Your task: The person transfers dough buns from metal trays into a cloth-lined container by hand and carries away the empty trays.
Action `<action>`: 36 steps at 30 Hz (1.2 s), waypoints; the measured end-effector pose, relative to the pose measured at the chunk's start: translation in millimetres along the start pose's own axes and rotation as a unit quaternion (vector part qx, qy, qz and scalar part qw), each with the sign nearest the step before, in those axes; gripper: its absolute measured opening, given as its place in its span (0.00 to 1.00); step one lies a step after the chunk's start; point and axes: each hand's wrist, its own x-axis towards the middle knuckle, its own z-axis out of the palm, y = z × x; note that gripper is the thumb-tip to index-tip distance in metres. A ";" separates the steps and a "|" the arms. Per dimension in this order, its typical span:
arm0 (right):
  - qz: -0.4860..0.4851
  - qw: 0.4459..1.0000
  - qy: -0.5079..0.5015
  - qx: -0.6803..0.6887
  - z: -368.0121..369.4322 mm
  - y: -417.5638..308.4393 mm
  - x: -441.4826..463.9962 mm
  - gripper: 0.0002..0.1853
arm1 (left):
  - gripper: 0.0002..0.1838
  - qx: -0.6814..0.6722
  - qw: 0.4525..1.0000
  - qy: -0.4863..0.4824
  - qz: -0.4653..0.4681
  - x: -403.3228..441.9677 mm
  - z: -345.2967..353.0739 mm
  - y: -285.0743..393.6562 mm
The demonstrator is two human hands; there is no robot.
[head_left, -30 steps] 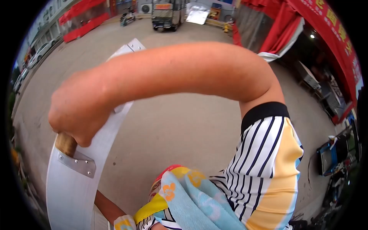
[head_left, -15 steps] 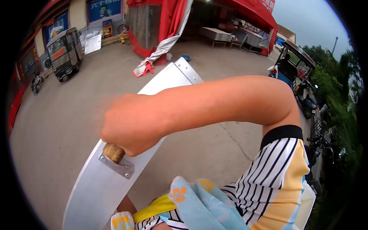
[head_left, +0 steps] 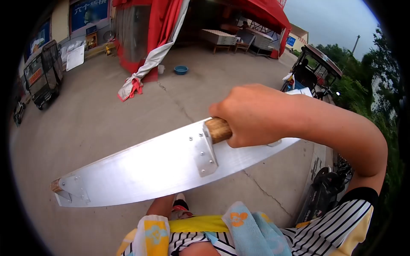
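My right hand [head_left: 247, 113] is closed in a fist around the wooden handle [head_left: 218, 129] of a long, shiny metal panel [head_left: 145, 166]. Riveted brackets fix that handle to the middle of the panel. Another short wooden piece [head_left: 55, 185] is set in a bracket at the panel's far left end. The panel hangs across in front of me, its right end partly behind my forearm. My left hand is out of view. A blue patterned towel [head_left: 239, 226] and a yellow strap [head_left: 198, 224] lie over my striped clothing.
A red canopy tent [head_left: 162, 25] stands ahead, with pale trays on a stand [head_left: 218, 37] beneath it. A blue basin [head_left: 181, 70] sits on the concrete [head_left: 98, 119]. One covered three-wheeler [head_left: 42, 74] is parked left, another vehicle [head_left: 314, 72] right, beside bushes.
My right hand has moved to the right with the metal panel in its grip. The panel has swung from a steep diagonal to nearly level. The view has shifted to the right.
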 end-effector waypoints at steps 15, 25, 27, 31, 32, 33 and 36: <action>0.278 0.938 -0.171 0.118 36.6 418.7 119.6 0.21 | 0.17 0.629 0.514 -0.536 0.228 215.6 291.4 87.3; 0.437 0.839 -0.269 0.183 71.1 561.3 104.1 0.19 | 0.36 0.852 0.312 -0.398 0.137 615.7 318.2 104.7; 0.472 0.816 -0.275 0.189 81.8 576.2 95.8 0.20 | 0.22 0.845 0.323 -0.424 0.048 660.1 336.5 58.4; 0.527 0.791 -0.266 0.161 94.2 653.6 129.1 0.22 | 0.13 0.798 0.320 -0.463 0.213 779.8 370.3 8.9; 0.545 0.788 -0.248 0.143 100.0 674.0 126.8 0.22 | 0.13 0.792 0.326 -0.464 0.224 809.9 385.5 -4.6; 0.535 0.809 -0.201 0.137 113.4 664.9 91.9 0.22 | 0.12 0.783 0.334 -0.466 0.241 801.6 392.3 -26.1; 0.612 0.774 -0.136 0.083 118.2 694.7 97.6 0.19 | 0.12 0.772 0.339 -0.482 0.239 864.7 450.7 -50.9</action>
